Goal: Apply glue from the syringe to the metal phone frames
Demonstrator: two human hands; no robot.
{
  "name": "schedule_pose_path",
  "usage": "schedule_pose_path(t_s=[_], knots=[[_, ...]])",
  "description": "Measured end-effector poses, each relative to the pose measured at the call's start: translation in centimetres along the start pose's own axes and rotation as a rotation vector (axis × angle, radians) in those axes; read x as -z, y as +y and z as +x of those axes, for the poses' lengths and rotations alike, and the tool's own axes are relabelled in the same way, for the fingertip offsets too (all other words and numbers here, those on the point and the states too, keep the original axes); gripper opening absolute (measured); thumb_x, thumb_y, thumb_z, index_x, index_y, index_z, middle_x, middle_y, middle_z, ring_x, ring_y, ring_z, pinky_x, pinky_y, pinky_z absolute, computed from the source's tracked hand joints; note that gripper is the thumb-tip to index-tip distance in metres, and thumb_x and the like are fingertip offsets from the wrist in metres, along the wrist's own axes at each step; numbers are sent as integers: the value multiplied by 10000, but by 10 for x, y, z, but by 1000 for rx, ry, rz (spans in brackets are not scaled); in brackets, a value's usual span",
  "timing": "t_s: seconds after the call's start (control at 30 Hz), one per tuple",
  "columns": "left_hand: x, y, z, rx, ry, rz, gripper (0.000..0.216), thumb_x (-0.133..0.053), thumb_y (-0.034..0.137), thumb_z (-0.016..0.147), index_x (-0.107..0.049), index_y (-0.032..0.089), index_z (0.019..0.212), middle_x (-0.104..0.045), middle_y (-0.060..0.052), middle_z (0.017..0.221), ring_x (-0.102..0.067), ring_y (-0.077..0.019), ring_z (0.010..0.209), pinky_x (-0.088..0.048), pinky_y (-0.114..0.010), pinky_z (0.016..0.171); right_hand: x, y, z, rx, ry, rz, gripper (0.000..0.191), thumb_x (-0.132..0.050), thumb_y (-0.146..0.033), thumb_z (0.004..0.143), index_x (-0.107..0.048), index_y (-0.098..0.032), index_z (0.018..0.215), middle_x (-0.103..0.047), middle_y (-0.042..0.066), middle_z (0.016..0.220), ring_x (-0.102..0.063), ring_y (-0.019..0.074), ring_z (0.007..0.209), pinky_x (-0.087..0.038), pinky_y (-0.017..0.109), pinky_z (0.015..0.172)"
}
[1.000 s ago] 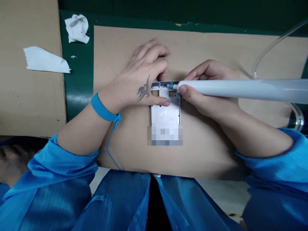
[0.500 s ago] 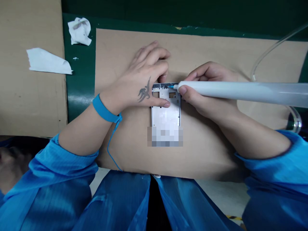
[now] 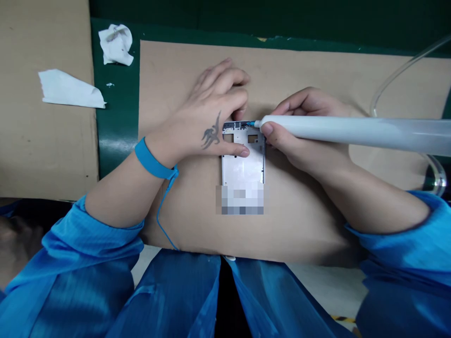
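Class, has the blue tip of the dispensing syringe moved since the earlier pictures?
Yes: measured against the metal phone frame, the syringe's blue tip has moved up the view, closer to the frame's top edge.

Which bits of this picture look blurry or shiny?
In the head view, a blocky blur hides the lower end of the phone frame, soft glare runs along the syringe, and a pale shine streaks the green mat.

The lower end of the metal phone frame (image 3: 243,166) is pixelated to a blur, and the dispensing syringe (image 3: 352,129) runs off the right edge, its blue tip too small to make out.
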State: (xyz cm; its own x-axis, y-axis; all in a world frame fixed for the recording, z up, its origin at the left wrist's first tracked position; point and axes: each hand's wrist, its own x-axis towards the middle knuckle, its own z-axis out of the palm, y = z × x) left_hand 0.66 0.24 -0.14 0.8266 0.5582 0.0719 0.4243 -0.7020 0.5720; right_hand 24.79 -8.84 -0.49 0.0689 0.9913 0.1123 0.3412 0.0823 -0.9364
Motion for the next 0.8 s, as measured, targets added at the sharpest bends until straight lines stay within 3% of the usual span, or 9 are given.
schedule_pose_path(t_s=[0.37,0.53,0.7,0.8], knots=[[3,5,0,18,-12,20,554,-785,780,921,-729,293,1181,-542,-127,1682,-316,-383,1733,-194,-616,1501,-3,-1,0,49,-1,25,514,-1047,-710,701,-746,-338,888,-817,48,880,-723,266,722,-582,456,585],[3,5,1,24,-4,7,502,-762,792,924,-743,345,1151,-562,-61,1682,-327,-376,1727,-206,-620,1496,0,-2,-1,20,-75,-15,495,-1041,-705,716,-743,-377,935,-838,35,963,-793,305,846,-696,505,705],[3,5,1,2,-18,47,601,-828,771,901,-742,247,1183,-545,-187,1675,-335,-395,1724,-211,-548,1503,3,0,0,26,-88,-12,494,-1044,-698,719,-742,-379,947,-835,37,977,-797,314,853,-716,538,742],[3,5,1,9,-16,60,590,-811,792,903,-736,274,1175,-538,-153,1681,-311,-379,1739,-210,-533,1506,3,1,0,22,-102,-12,512,-1039,-719,710,-734,-384,947,-836,34,975,-781,306,829,-712,539,732]])
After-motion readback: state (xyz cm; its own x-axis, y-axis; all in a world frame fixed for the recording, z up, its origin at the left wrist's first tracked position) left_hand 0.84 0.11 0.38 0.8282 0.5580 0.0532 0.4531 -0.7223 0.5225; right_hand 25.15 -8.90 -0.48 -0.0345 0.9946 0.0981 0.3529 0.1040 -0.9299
